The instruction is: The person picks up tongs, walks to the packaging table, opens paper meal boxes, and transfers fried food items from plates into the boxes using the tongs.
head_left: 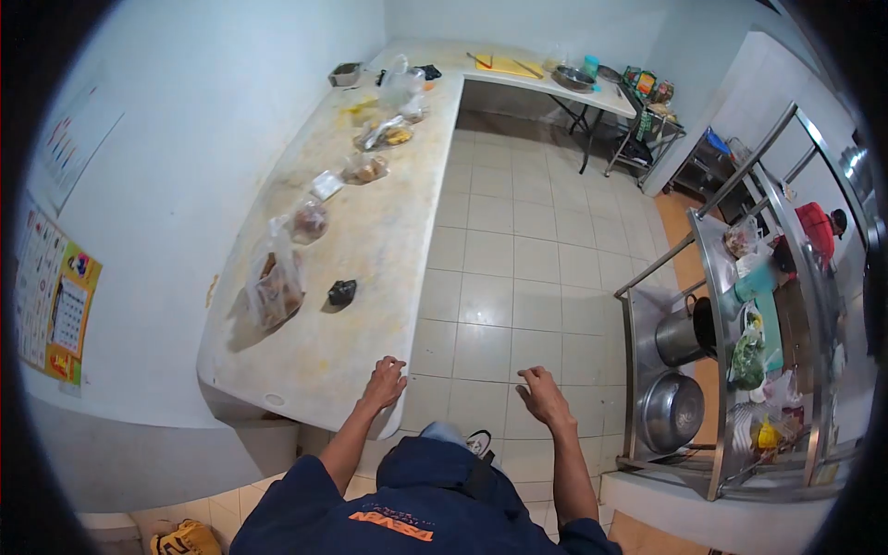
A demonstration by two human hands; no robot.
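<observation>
My left hand is over the front right edge of the long white table, its fingers loosely stretched forward with nothing in them. Out over the tiled floor, my right hand hangs in the air, fingers slightly bent and apart, also bare. Nearest to my left hand on the tabletop is a small knotted black plastic bag. Left of it stands a larger clear plastic bag with brown contents. Farther back come a bag with a reddish-brown round bundle, a white packet and more bagged food.
A steel shelf rack stands at right with a pot, a large metal bowl and leafy greens. Across the back, a table holds a yellow cutting board and a metal basin. A person in red is beyond the rack.
</observation>
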